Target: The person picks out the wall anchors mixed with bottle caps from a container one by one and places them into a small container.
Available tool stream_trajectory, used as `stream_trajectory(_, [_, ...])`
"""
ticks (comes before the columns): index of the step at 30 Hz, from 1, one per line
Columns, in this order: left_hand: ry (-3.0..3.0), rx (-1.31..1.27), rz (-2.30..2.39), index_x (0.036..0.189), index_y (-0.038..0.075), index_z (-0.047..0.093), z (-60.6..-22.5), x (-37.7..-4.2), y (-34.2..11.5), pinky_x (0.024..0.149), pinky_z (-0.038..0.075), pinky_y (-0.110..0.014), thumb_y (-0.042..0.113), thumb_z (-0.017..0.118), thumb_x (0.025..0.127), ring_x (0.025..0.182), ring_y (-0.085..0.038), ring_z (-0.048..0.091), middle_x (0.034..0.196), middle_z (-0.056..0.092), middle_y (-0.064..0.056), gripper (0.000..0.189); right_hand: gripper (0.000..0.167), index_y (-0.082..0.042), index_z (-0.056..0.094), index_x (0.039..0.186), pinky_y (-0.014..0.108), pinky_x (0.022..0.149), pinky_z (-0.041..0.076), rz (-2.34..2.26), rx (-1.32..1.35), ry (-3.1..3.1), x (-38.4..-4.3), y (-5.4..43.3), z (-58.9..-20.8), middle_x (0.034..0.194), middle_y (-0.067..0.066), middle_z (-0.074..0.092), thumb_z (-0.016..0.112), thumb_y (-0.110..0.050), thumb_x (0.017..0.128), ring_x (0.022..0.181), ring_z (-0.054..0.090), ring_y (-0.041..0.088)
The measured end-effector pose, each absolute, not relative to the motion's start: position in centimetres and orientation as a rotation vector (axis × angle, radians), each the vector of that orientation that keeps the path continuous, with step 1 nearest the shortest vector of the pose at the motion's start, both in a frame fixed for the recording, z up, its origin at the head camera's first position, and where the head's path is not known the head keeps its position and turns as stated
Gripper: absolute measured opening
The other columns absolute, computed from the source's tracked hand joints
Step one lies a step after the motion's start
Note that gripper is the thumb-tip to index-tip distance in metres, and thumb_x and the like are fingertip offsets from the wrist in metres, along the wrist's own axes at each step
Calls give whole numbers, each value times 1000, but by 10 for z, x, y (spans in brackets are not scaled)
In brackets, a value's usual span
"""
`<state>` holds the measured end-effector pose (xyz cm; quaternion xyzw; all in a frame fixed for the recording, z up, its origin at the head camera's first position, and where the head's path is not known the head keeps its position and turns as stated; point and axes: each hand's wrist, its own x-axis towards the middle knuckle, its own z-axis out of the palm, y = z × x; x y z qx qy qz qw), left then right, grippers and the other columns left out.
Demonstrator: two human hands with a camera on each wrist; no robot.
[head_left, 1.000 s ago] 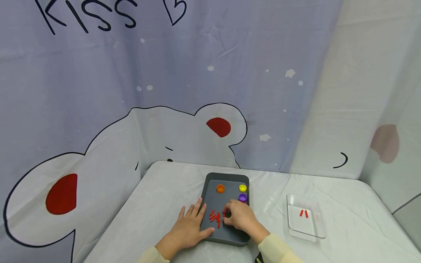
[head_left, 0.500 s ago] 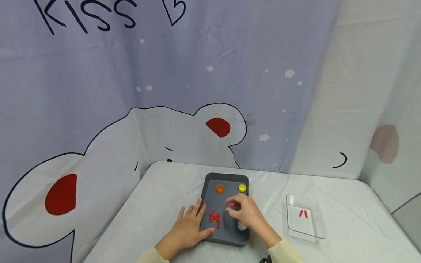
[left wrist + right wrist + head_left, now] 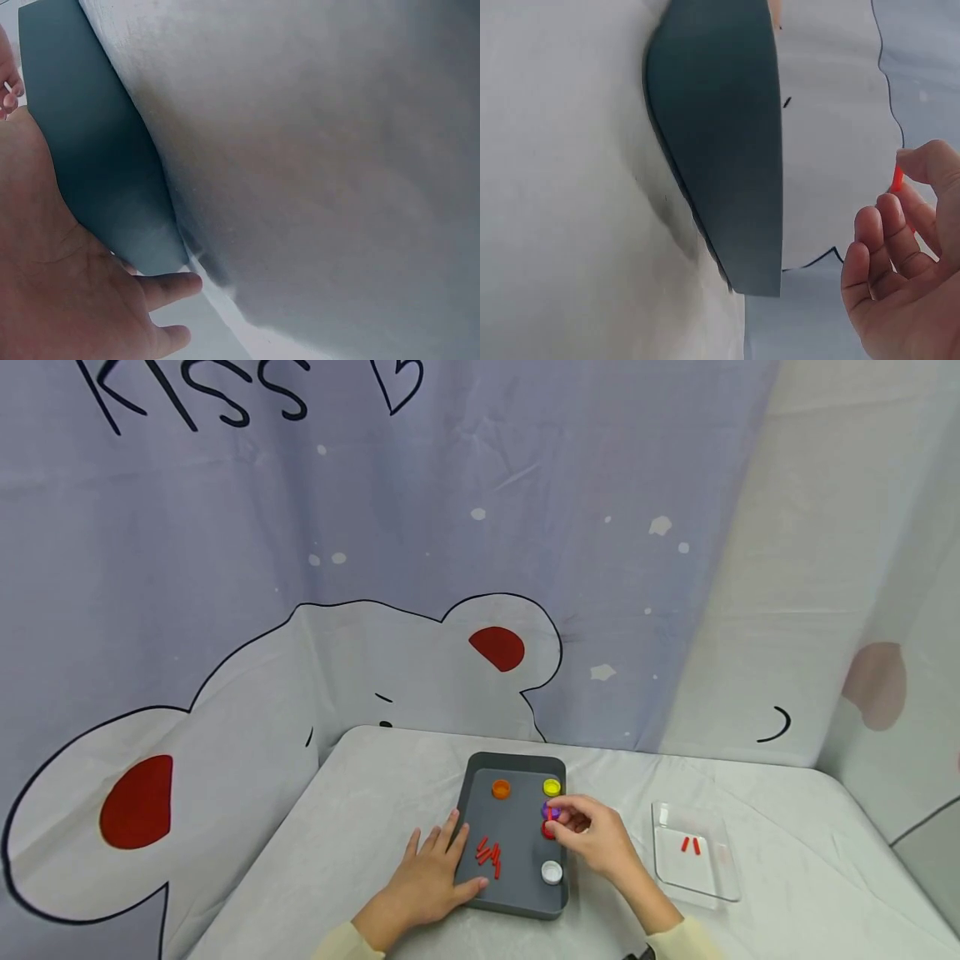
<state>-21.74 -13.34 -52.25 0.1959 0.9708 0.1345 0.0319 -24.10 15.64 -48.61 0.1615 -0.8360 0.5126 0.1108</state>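
My right hand (image 3: 602, 841) pinches a small red stick (image 3: 898, 177) between thumb and forefinger, held upright over the right side of a dark grey tray (image 3: 517, 900). Just behind it in the head view, a purple cap (image 3: 546, 811) and a red cap (image 3: 548, 831) are partly covered by the fingers. With fingers spread, my left hand (image 3: 426, 878) rests on the tray's left edge. Several red sticks (image 3: 496, 855) lie in a loose pile in the tray, right of the left hand's fingertips. The left wrist view shows that palm beside the tray's outer wall (image 3: 97, 127).
Elsewhere in the tray sit an orange cap (image 3: 501, 789), a yellow cap (image 3: 552, 787) and a white cap (image 3: 551, 872). To the right stands a clear plastic box (image 3: 724, 856) with two red sticks (image 3: 686, 844) inside. A white cloth (image 3: 390, 810) covers the table.
My right hand has lifted the red stick from beside the pile and carried it right and away from me, to the purple and red caps. The left hand stays put.
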Motion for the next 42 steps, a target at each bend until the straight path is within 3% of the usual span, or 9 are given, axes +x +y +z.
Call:
stream_trajectory(16, [2999, 633, 439, 156, 4, 38, -523, -217, -134, 114, 17, -70, 69, 51, 94, 141, -46, 41, 167, 21, -17, 91, 23, -9, 76, 105, 23, 66, 53, 1472, 317, -2463, -225, 203, -485, 80, -3, 64, 83, -8, 83, 68, 60, 5])
stream_trajectory(29, [3042, 649, 428, 155, 4, 39, -531, -218, -136, 114, 17, -70, 72, 48, 94, 141, -46, 40, 167, 22, -16, 92, 26, -6, 74, 113, 20, 65, 52, 1380, 174, -2479, -220, 254, -487, 83, -3, 66, 79, -13, 89, 70, 61, 4])
stream_trajectory(42, [3040, 634, 402, 156, 5, 39, -524, -216, -134, 116, 16, -68, 69, 49, 95, 150, -47, 24, 167, 22, -16, 89, 28, -8, 74, 114, 16, 65, 48, 1258, 74, -2511, -216, 287, -487, 82, -7, 66, 78, -23, 91, 71, 60, 1])
